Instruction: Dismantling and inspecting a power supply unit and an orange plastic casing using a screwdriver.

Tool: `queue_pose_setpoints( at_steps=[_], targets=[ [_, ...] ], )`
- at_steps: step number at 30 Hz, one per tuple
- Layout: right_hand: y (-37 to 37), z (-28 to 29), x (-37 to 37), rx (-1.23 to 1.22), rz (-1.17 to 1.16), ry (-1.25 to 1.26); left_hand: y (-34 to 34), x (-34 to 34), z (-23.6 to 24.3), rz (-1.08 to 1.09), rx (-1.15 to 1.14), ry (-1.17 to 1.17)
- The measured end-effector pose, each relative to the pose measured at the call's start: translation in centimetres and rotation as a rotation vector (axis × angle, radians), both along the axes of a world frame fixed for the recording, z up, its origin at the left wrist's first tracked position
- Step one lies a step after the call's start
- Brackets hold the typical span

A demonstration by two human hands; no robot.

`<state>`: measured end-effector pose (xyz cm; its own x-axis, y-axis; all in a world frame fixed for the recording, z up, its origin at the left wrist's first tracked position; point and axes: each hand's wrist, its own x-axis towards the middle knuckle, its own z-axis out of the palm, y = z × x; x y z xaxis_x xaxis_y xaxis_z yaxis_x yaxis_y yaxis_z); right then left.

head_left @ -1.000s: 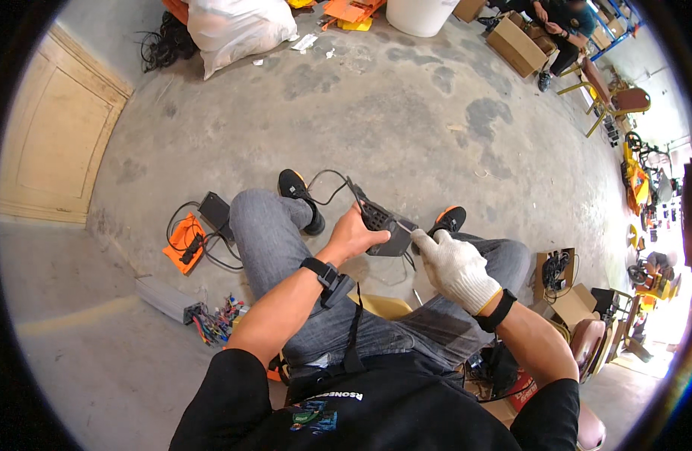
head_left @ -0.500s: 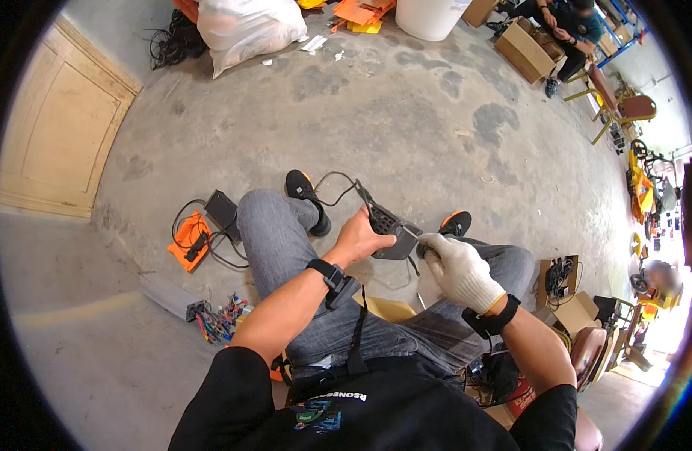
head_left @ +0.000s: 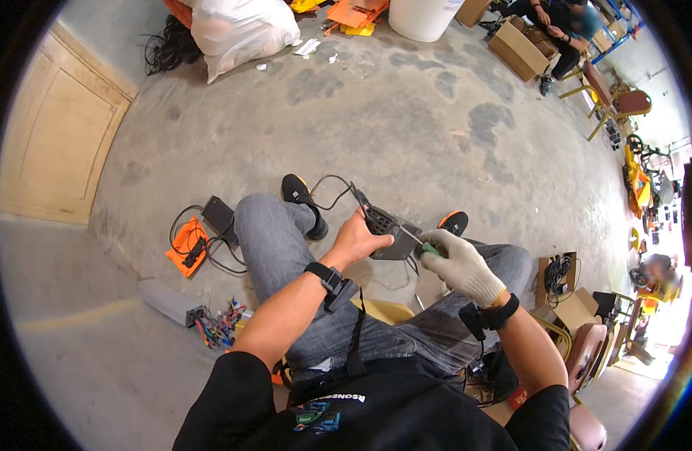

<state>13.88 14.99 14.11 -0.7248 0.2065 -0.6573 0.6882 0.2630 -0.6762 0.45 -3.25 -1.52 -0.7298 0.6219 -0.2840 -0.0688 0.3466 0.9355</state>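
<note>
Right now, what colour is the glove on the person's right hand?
The glove is off-white, seen best in the head view.

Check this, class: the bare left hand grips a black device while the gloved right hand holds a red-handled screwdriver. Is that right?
Not quite: the head view shows the screwdriver is green-handled, not red. The bare left hand does grip a black device, and the gloved right hand holds the screwdriver.
</note>
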Motion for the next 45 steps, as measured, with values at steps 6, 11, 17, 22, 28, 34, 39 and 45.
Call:
queue_pose_setpoints(
  at_steps=[6,11,17,22,28,34,39,45],
  targets=[
    [-0.5,0.3,0.7,0.833,0.603,0.319,0.3,0.1,0.3,0.024,-0.013,-0.013],
    [-1.5,1.2,0.3,1.032,0.818,0.321,0.6,0.2,-0.1,0.013,-0.073,0.028],
    [-1.5,1.2,-0.3,0.892,0.714,0.302,0.8,0.4,0.4,0.044,-0.108,0.030],
    [-1.5,1.3,-0.3,0.827,0.637,0.309,0.5,0.2,1.3,-0.009,-0.173,0.030],
    [-1.7,1.0,-0.2,0.826,0.606,0.317,0.5,0.1,1.3,-0.023,-0.166,-0.001],
    [-1.7,0.5,0.0,0.778,0.528,0.359,0.4,0.3,0.9,-0.010,-0.157,0.034],
    [-1.7,0.4,0.3,0.708,0.475,0.334,0.5,0.3,0.5,-0.017,-0.160,0.069],
    [-1.2,0.0,0.1,0.411,0.272,0.259,0.3,0.4,0.5,-0.025,-0.169,0.051]
  ],
)
